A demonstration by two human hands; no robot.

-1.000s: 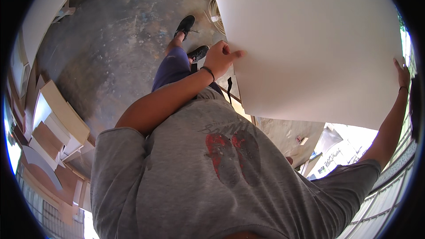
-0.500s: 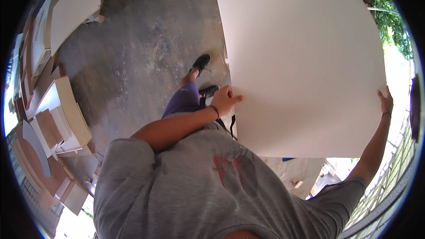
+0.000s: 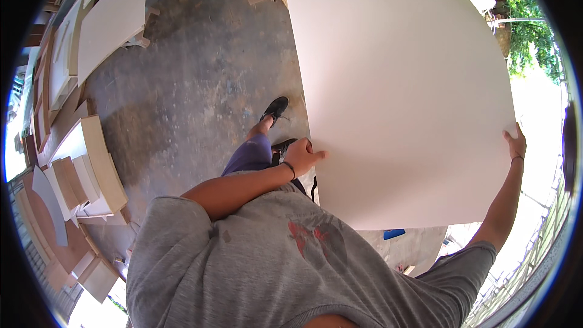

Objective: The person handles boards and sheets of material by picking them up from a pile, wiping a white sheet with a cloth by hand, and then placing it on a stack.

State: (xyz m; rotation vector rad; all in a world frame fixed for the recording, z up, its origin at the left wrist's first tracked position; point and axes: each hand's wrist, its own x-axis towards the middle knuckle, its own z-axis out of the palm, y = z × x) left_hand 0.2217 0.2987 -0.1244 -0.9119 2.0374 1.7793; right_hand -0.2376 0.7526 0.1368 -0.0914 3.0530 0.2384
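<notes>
White board fills the space between the left hand, whose fingers pinch its edge, and the right hand, whose grip I cannot tell, and more of the blue thing below the fingers peeks out now, though the board stays held.

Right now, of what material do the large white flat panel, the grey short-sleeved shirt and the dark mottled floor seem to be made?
Large white flat panel: perhaps coated board; smooth, no visible grain, core hidden.
Grey short-sleeved shirt: likely knitted cloth; matte, flecked, softly folded.
Dark mottled floor: probably concrete; worn, stained, pale specks.
</notes>
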